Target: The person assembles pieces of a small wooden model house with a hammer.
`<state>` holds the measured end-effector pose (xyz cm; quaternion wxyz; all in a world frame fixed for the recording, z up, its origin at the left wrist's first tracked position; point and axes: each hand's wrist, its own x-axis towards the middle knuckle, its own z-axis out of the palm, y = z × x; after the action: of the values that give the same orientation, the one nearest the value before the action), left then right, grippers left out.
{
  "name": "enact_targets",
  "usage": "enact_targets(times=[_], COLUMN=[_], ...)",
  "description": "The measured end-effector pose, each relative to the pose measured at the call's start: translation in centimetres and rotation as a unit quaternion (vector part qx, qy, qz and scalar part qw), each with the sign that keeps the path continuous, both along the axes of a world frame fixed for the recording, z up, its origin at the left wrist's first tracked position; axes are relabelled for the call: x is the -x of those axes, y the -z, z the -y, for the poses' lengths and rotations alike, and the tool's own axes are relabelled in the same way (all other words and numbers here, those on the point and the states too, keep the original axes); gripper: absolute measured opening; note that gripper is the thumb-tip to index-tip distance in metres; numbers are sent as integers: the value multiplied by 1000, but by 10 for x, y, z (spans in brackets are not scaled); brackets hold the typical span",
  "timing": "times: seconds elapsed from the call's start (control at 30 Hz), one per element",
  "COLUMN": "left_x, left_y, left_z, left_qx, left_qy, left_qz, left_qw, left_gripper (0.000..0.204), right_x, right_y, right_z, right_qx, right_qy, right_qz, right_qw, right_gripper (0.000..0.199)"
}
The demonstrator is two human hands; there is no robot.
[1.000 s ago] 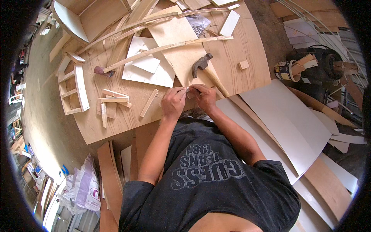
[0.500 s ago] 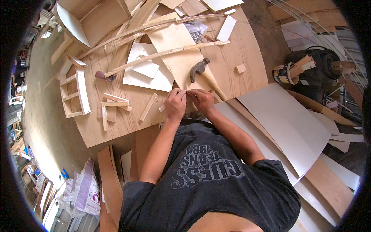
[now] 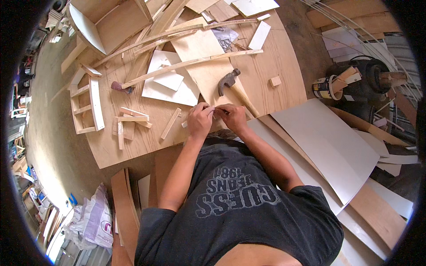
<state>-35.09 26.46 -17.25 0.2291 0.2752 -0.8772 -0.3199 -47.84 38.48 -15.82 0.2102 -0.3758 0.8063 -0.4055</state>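
Close together at the table's near edge, my left hand (image 3: 200, 119) and my right hand (image 3: 232, 117) meet with their fingers pinched. Whatever sits between the fingertips is too small to make out. Just beyond them a claw hammer (image 3: 228, 83) lies on a plywood strip (image 3: 198, 57), its wooden handle slanting toward my right hand. To the left of my left hand is a short wooden stick (image 3: 171, 123). A white panel (image 3: 153, 91) with a smaller white piece on top lies beyond it.
Thin curved wooden strips (image 3: 191, 63) cross the plywood table (image 3: 146, 148). A small curved wooden frame (image 3: 94, 104) and stacked sticks (image 3: 133, 119) lie left. A bag of nails (image 3: 225, 37) and a wooden block (image 3: 275, 81) are farther off. Large sheets (image 3: 324, 146) lean at the right.
My hands stay at nearly the same spot, with the fingers shifting slightly against each other. The whole view has moved a little; the things on the table lie as before.
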Motion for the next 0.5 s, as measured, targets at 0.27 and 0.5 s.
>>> enact_targets(times=[0.27, 0.5], left_x=[-4, 0], left_y=[-7, -6], left_z=[1, 2], left_qx=[-89, -75], left_qy=[-28, -19], left_qz=[20, 15], left_qw=[995, 997], left_gripper=[13, 9], right_x=[-4, 1], right_y=[8, 27], right_z=[2, 0], right_qx=[28, 59], right_qy=[31, 7], right_qz=[-14, -67], right_qw=[999, 996], right_gripper=[17, 18])
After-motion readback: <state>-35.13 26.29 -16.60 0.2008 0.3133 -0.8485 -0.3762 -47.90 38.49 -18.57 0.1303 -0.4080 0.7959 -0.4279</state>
